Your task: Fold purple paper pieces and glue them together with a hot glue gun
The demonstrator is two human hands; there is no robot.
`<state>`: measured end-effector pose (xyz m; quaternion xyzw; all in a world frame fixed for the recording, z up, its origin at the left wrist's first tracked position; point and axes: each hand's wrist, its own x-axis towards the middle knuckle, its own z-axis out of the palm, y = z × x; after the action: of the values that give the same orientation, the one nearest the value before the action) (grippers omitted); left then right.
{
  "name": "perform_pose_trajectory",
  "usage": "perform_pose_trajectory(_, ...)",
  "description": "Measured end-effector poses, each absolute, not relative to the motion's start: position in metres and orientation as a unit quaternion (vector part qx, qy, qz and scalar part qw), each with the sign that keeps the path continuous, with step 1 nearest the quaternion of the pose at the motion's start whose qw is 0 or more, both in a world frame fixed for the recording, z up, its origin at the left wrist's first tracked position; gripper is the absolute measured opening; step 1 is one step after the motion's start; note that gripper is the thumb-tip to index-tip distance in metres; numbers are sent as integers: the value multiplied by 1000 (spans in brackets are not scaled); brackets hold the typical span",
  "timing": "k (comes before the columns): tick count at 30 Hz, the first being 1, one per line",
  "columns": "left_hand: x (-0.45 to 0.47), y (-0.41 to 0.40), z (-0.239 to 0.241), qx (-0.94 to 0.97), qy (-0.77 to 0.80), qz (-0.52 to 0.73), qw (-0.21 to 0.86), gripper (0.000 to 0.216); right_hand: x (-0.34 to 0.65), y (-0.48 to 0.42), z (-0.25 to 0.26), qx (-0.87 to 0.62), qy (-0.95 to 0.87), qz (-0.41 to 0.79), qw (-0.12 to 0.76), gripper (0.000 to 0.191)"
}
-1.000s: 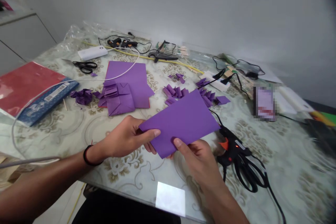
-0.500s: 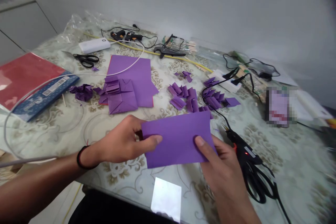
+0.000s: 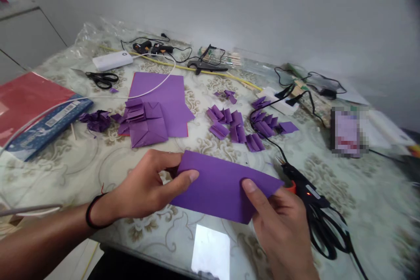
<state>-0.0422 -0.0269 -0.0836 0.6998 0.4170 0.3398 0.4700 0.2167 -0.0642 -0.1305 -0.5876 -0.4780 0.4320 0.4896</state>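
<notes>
Half a second back, the purple sheet (image 3: 215, 192) ran nearly level between the hands; now its right end dips toward 4 o'clock. A second back it slanted up toward 2, right hand nearer its lower edge. No new crease shows, so this reads as turning and re-gripping, not a finished fold.

Hands: two, both pinching the one sheet, thumbs on top. Left hand (image 3: 149, 183) at its left end; right hand (image 3: 282, 218) at its right. Sheet held over the surface (image 3: 380, 201), near its front edge.

Counts, by clock from the sheet:
- 12 to 1: small pleated pieces (image 3: 238, 133), about a dozen; overlap spoils the tally.
- 10: one folded packet (image 3: 149, 129), resting partly on purple paper (image 3: 169, 92), sheet count hidden; one crumpled piece (image 3: 96, 121); one pair of scissors (image 3: 101, 79).
- 11: two glue guns (image 3: 142, 47).
- 3: one lit glue gun (image 3: 306, 194), just beside the right hand.
- 4: black loop handles (image 3: 330, 232), one pair, blades not visible.
</notes>
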Motion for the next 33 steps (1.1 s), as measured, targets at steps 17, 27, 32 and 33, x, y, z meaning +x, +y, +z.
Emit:
perform_pose_trajectory(17,-41,-28,-83,694,403,358,477,40,217,-68,-130,-599,-480,407,494,30)
perform_pose_trajectory(27,-42,-29,-83,699,408,354,468,41,222,-69,-135,-597,-487,406,492,27)
perform_pose_trajectory(32,-42,-29,-84,698,409,360,465,43,223,-70,-140,-593,-483,410,497,25)
perform_pose_trajectory(33,-42,-29,-84,697,408,363,464,43,223,-69,-141,-592,-483,411,498,25)
